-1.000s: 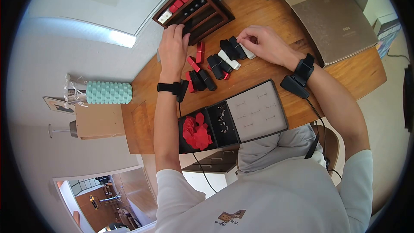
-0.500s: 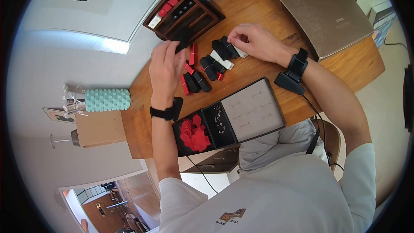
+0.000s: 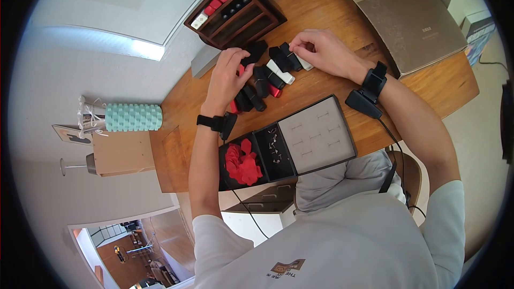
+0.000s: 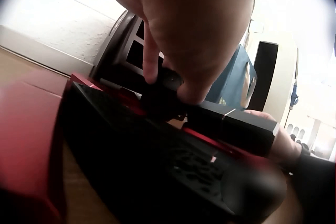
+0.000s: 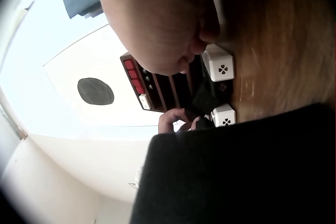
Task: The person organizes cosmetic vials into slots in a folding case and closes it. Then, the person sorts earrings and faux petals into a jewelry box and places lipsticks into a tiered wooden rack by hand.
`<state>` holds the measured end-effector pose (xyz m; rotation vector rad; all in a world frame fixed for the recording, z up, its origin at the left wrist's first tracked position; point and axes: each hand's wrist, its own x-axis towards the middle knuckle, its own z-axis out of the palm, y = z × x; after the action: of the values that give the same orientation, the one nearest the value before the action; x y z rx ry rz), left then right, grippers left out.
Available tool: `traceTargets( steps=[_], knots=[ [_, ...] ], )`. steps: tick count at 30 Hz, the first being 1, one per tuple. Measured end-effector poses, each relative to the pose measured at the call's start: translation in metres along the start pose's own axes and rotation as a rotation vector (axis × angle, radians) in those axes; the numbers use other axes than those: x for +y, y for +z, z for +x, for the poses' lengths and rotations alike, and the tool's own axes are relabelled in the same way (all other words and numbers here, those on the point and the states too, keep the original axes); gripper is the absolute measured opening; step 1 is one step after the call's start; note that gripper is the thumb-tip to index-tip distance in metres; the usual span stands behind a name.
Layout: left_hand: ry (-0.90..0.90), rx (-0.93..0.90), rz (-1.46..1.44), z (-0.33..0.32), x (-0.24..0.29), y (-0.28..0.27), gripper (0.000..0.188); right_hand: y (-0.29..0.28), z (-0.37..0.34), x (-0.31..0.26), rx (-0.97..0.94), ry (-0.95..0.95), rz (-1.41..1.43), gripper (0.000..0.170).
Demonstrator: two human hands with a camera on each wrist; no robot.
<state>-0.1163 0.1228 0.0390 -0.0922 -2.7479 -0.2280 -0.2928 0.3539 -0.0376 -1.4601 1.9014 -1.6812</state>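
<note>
My left hand (image 3: 225,77) pinches a dark faceted box (image 3: 255,51) just in front of a wooden shelf rack (image 3: 235,13); in the left wrist view fingers and thumb close round its dark end (image 4: 163,98). Below that hand lie several red and black elongated boxes (image 3: 249,99). Curled loosely, the fingers of my right hand (image 3: 326,51) rest at the ends of black boxes (image 3: 285,58) and a white box (image 3: 306,63). In the right wrist view a white box end (image 5: 219,65) with a clover mark shows beside the fingertips, and nothing shows between them.
A black tray (image 3: 297,173) at the near table edge holds red petals (image 3: 243,163), small metal pieces (image 3: 275,146) and a grey slotted pad (image 3: 316,134). To the right lies a large brown box (image 3: 407,27). A grey block (image 3: 204,63) stands beside the rack.
My left hand has drawn back from the rack with the dark box and lowered it toward the table among the other boxes. My right hand has stayed by the black and white boxes.
</note>
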Motion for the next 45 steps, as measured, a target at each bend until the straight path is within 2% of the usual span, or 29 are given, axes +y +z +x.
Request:
traceTargets(
  steps=[5,12,14,18,21,23,27,29,30,32,33,35,38,45],
  knots=[
    [0.154,-0.136,0.101,0.004,-0.011,0.001,0.028,0.000,0.001,-0.001,-0.011,0.005,-0.007,0.018],
    [0.158,-0.139,0.038,0.005,-0.004,0.002,0.028,0.000,0.000,0.000,-0.007,0.001,-0.007,0.018],
    [0.098,-0.212,0.060,0.004,-0.003,-0.001,0.026,0.001,0.000,0.000,-0.012,0.002,-0.015,0.018],
    [0.086,-0.148,0.051,0.007,-0.003,-0.001,0.025,0.001,0.000,-0.001,-0.004,0.000,-0.009,0.017],
    [0.115,-0.237,0.056,0.007,-0.007,0.000,0.029,0.000,0.000,-0.002,-0.010,0.008,-0.012,0.017],
    [0.105,-0.280,-0.058,0.010,-0.003,0.000,0.031,0.000,0.000,-0.002,-0.014,0.019,-0.003,0.018],
    [0.131,-0.270,-0.091,0.017,0.008,-0.003,0.031,0.000,0.001,-0.001,-0.020,0.001,-0.028,0.018],
    [0.094,-0.148,-0.017,0.021,0.011,-0.010,0.033,0.000,0.000,0.000,-0.010,0.004,-0.007,0.018],
    [0.094,-0.149,-0.017,0.023,0.008,-0.014,0.033,0.000,0.000,-0.001,-0.009,0.005,-0.006,0.018],
    [0.113,0.145,0.195,0.030,-0.004,-0.025,0.033,-0.001,0.000,-0.003,-0.012,0.013,-0.016,0.018],
    [0.112,0.144,0.196,0.035,-0.007,-0.030,0.033,-0.001,0.000,-0.003,-0.013,0.012,-0.015,0.018],
    [0.068,0.394,0.444,0.046,-0.015,-0.040,0.033,0.000,0.001,-0.001,-0.015,0.003,-0.011,0.018],
    [-0.020,0.372,0.463,0.054,-0.031,-0.048,0.032,-0.001,0.001,-0.002,-0.011,0.002,-0.005,0.018],
    [-0.073,0.362,0.450,0.062,-0.041,-0.053,0.028,0.000,0.001,0.000,-0.006,-0.002,-0.022,0.018]
  ],
)
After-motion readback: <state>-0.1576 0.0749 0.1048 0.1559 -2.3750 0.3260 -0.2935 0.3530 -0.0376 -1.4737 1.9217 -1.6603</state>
